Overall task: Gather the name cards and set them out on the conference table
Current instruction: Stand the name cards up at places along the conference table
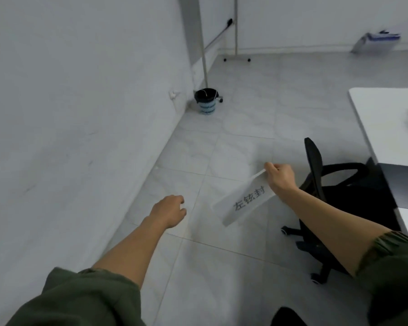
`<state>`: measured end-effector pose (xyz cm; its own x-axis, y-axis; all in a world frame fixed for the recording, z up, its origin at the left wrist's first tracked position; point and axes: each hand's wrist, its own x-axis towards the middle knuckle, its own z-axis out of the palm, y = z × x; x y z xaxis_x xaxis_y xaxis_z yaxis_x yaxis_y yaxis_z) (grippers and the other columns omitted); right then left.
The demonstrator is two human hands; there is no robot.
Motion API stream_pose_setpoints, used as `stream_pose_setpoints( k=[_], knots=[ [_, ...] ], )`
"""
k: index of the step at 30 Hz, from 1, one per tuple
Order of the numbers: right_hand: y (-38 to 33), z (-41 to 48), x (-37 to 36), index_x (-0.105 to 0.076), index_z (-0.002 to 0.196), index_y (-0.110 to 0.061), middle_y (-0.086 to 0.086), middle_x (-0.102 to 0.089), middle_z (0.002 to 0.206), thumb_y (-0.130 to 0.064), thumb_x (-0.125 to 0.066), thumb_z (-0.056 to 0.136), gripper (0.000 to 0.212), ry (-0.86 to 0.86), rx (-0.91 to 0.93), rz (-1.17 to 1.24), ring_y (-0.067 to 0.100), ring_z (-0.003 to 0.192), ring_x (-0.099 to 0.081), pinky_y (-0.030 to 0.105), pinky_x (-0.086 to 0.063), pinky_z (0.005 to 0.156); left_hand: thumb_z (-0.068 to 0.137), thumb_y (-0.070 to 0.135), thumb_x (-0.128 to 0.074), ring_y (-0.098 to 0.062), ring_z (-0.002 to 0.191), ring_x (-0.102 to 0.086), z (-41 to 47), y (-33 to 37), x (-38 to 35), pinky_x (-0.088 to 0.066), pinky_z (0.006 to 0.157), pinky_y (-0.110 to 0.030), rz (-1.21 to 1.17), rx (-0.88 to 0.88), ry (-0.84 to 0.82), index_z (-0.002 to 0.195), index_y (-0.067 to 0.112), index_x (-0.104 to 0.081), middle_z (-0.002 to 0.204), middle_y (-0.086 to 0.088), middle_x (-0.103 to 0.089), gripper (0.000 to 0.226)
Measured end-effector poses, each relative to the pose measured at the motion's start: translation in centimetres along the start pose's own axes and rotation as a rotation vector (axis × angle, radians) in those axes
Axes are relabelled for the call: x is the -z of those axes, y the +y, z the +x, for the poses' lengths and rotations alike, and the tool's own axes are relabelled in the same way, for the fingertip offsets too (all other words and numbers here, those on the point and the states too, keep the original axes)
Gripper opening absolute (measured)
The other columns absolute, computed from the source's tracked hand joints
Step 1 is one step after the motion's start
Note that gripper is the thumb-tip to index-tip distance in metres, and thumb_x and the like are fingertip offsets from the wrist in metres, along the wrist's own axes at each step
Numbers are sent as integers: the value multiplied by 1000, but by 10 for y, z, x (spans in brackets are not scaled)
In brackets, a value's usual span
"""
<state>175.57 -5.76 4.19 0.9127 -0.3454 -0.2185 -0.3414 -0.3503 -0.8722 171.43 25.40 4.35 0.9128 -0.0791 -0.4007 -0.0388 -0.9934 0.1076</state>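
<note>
Grey floor tiles (222, 142) spread beside the white table (386, 123). The right hand (280, 177) pinches a name card (244, 203) by its top edge, over the floor. It looks light and bendy. The left hand (169, 209) hangs loosely curled, empty.

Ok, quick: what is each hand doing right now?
Left hand: open, fingers loosely curled, holding nothing.
Right hand: closed, pinching a name card by its upper end.
</note>
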Motion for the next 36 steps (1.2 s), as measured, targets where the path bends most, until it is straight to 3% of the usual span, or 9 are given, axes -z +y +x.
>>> stream_pose_setpoints(
  k=[10,22,29,36],
  knots=[
    [-59,177,-60,-46,60,-12,12,-49,63,-33,-49,85,33,84,-37,-78,24,60,-48,35,-36,57,96,36,-49,-24,121,-51,187,-16,65,-45,96,-35,-75,-46,12,136,17,-49,137,-6,-53,44],
    [-190,448,-104,-49,69,-8,12,-50,68,-30,-48,89,31,155,-85,-13,25,63,-45,34,-33,58,97,35,-49,-22,120,-53,443,-23,212,-44,93,-33,-90,-43,52,135,17,-49,135,-6,-54,43],
    [-222,605,-138,-55,71,-5,14,-56,73,-31,-48,90,32,259,-188,25,27,64,-51,32,-37,57,96,35,-50,-22,117,-54,641,-16,280,-46,94,-35,-80,-163,38,134,17,-51,135,-5,-54,42],
    [-266,726,-114,-56,71,-4,14,-54,72,-32,-49,88,33,440,-265,90,27,66,-51,34,-38,59,96,33,-50,-25,119,-53,809,32,375,-46,96,-36,22,-322,-15,134,16,-50,136,-7,-53,42]
  ],
)
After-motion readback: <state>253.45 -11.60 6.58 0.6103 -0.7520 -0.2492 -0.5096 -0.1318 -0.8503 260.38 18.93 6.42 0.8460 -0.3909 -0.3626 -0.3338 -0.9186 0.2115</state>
